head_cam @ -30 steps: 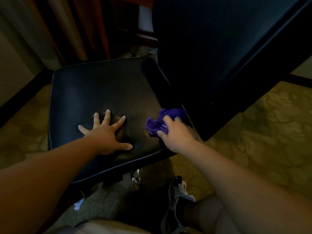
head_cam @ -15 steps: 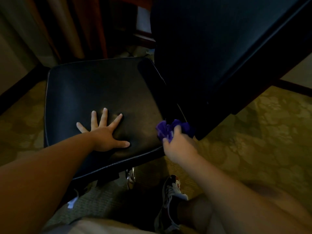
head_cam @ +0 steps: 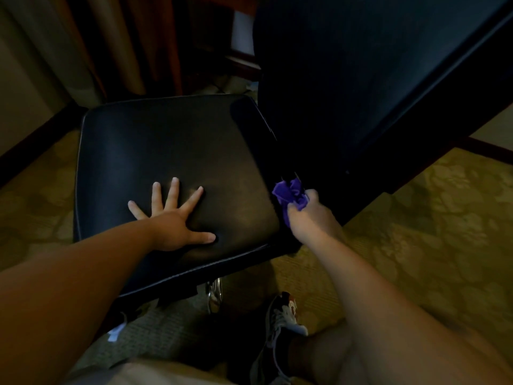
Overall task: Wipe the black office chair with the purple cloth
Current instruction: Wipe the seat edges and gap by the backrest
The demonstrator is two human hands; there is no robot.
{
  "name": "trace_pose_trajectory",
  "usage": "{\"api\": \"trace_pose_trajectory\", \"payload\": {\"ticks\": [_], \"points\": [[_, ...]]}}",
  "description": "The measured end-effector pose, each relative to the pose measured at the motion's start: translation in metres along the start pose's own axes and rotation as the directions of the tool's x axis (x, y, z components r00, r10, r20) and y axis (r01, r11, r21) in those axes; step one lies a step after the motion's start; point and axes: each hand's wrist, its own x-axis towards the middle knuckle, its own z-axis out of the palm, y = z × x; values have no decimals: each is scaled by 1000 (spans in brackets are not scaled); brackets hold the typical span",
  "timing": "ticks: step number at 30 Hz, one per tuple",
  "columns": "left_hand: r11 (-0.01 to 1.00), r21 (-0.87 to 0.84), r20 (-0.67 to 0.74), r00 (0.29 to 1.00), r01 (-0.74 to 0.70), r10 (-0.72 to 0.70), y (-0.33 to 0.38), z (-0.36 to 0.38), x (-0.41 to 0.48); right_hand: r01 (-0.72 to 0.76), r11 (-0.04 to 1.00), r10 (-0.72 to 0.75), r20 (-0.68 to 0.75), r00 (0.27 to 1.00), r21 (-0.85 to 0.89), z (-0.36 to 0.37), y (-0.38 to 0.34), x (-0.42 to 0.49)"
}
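The black office chair fills the middle of the view: its leather seat (head_cam: 166,151) lies flat and its dark backrest (head_cam: 361,79) rises at the right. My left hand (head_cam: 172,218) rests flat on the front of the seat, fingers spread, holding nothing. My right hand (head_cam: 311,218) grips the bunched purple cloth (head_cam: 290,194) and presses it at the seat's right edge, in the gap where seat meets backrest. Part of the cloth is hidden under my fingers.
Patterned yellow-green carpet (head_cam: 416,232) lies to the right and left of the chair. The chair's chrome stem (head_cam: 215,297) shows below the seat. My shoe (head_cam: 280,320) stands on the floor close beneath. Curtains (head_cam: 111,43) and a dark baseboard stand behind the chair.
My right hand has slid the purple cloth from the seat's top surface rightward to the seat's right edge near the backrest. My left hand stays flat on the seat.
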Motion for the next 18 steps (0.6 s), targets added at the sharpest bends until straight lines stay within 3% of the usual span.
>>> {"api": "trace_pose_trajectory", "payload": {"ticks": [6,11,15,18], "points": [[999,-10,-13,999,31,-31,8,3,2,-26,1000,26,7,1000,-7,0,-14,-5],[998,-9,-35,998,56,-56,14,6,2,178,974,-157,153,976,-140,39,-34,-63],[998,-28,-48,997,57,-58,14,8,0,278,960,-261,254,931,-34,39,-27,-76],[998,-44,-49,998,46,-48,15,8,-1,209,978,-207,184,961,6,25,0,-51]]}}
